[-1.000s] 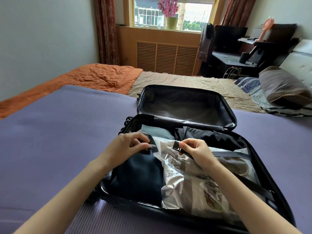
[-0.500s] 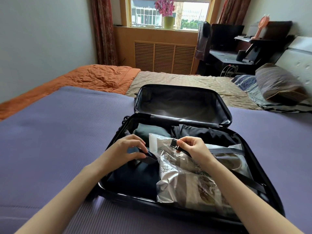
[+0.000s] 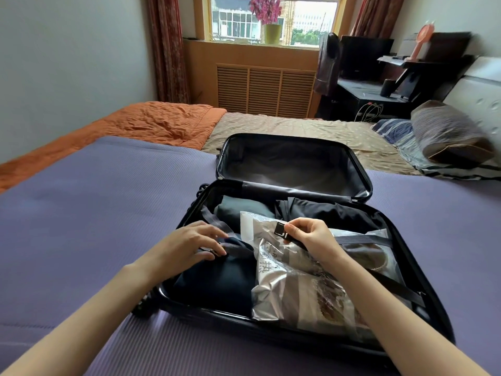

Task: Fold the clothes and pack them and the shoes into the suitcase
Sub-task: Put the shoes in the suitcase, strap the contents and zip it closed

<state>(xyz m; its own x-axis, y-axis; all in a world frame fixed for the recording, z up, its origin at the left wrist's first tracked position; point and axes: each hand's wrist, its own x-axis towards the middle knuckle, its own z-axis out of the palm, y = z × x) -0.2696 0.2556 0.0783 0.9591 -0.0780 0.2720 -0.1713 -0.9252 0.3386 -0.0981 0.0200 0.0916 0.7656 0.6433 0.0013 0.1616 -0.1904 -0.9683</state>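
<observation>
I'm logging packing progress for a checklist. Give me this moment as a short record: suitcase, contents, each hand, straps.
suitcase: open on the purple mat, lid folded back
contents: dark folded clothes on the left, plastic bag on the right, black garment behind
right hand: pinches the black buckle above the bag
left hand: rests on the left strap over the dark clothes; grip unclear
straps: not yet joined

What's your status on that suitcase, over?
Right hand pinches strap buckle; left hand on other strap, hold unclear. Suitcase open, clothes and plastic bag inside. Straps unjoined, bag between their ends.
</observation>
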